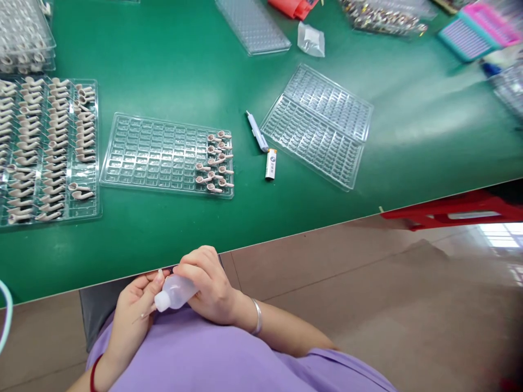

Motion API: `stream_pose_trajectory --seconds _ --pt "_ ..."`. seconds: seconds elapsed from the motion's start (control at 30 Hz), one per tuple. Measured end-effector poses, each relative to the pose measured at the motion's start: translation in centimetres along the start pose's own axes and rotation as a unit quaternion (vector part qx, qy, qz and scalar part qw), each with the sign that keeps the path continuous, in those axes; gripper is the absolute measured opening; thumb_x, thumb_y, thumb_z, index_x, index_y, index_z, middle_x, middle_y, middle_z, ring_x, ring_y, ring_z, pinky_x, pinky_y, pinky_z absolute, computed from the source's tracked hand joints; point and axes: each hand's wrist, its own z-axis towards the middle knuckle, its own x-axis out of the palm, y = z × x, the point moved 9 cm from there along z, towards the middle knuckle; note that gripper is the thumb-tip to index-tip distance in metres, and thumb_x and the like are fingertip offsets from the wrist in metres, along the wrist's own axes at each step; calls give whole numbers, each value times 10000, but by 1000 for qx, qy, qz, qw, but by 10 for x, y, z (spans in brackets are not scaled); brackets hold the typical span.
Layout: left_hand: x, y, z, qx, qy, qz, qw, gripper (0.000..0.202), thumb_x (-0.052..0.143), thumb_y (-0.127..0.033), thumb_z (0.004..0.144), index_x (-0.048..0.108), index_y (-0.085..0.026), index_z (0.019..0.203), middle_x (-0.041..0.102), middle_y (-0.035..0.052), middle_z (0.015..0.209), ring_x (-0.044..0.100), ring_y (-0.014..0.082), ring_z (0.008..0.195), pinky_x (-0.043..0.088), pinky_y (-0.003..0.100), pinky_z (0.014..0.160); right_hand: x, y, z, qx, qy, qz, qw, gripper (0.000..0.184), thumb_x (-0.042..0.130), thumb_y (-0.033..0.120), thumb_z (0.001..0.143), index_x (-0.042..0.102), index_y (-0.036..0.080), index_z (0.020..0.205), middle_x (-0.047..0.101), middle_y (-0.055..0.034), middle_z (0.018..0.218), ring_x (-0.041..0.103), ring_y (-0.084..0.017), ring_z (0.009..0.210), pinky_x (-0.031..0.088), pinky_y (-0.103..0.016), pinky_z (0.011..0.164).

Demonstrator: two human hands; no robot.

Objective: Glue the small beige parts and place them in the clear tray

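My right hand (210,286) is wrapped round a translucent plastic squeeze bottle (180,291). The bottle lies tilted, its white cap (162,301) towards my left hand, and a thin tip sticks out beyond the cap. With thumb and fingers pinched together, my left hand (137,305) holds a small pale piece (160,273), mostly hidden by the fingers. Both hands are close together above my lap at the table's edge. Ahead of them, a clear compartment tray (155,155) holds several small beige pipe-shaped pieces (214,188) at its right end.
On the green table (171,228), a fuller tray (85,204) of pipe-shaped pieces stands left, with stacked trays (24,38) behind. A pale pen-like tool (256,132), a white BMW lighter (271,164) and an unfilled clear tray (318,128) lie right. A red stool (461,209) stands beyond the edge.
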Motion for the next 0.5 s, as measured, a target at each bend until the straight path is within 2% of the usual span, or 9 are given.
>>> stream_pose_trajectory --seconds 0.1,0.2,0.27,0.37,0.43,0.5 --pt "-6 -8 -5 34 3 74 997 395 842 -506 636 776 -184 856 743 50 760 591 110 579 460 185 510 -2 -2 -1 9 -19 35 999 237 581 99 854 551 200 1065 636 -51 878 580 -175 750 453 -348 697" --pt "-6 -32 -17 128 2 200 971 298 793 -474 713 783 -212 854 758 49 791 661 147 652 532 211 579 -6 -8 -2 38 -37 91 994 318 632 107 817 540 214 1102 624 -56 894 584 -185 761 481 -347 677" --pt "0 -55 -28 230 -4 294 928 187 771 -401 752 782 -238 841 762 31 811 687 157 695 554 215 616 -10 -13 -3 66 -46 133 988 357 660 109 795 538 226 1109 614 -51 892 584 -189 772 500 -337 661" --pt "17 -85 -49 387 -6 403 829 46 742 -283 794 762 -257 825 742 -13 786 670 116 663 531 172 604 -15 -21 -4 108 -64 178 976 374 708 138 777 539 244 1093 602 -35 881 585 -185 779 518 -322 650" --pt "29 -94 -59 452 2 442 775 46 735 -237 809 744 -252 851 724 -33 763 650 89 637 515 151 604 -20 -25 -5 123 -76 184 972 373 725 156 774 538 248 1084 601 -29 887 587 -179 781 524 -319 657" --pt "37 -98 -66 487 8 462 741 72 731 -207 819 728 -241 883 712 -36 774 644 77 644 509 142 612 -24 -28 -4 133 -84 178 971 369 733 164 780 535 248 1079 602 -26 891 590 -171 776 526 -311 660"
